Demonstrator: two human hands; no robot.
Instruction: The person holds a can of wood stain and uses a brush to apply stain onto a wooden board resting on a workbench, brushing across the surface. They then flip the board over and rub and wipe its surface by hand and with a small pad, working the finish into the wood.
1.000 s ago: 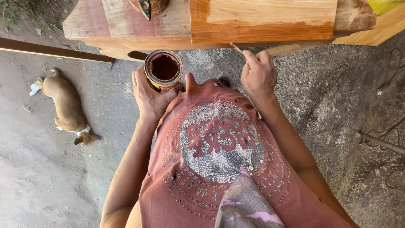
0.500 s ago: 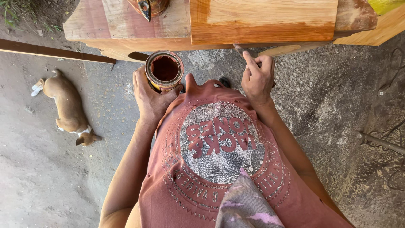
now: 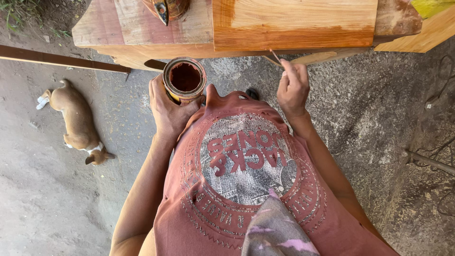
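Both hands unchanged, left holding can, right brush slightly higher

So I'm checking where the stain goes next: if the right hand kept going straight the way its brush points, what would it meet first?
Most likely the lower front edge of the wooden board. The right hand holds a thin brush angled up towards it, the tip close below. Depth is unclear, so whether it touches cannot be told.

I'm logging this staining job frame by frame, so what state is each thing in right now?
Can: open, upright, dark reddish stain inside, held by the left hand.
Brush: gripped in the right hand, tip at the board's lower edge.
Board: stained orange along its left and lower edges, paler in the middle.
Dog: lying on the ground.
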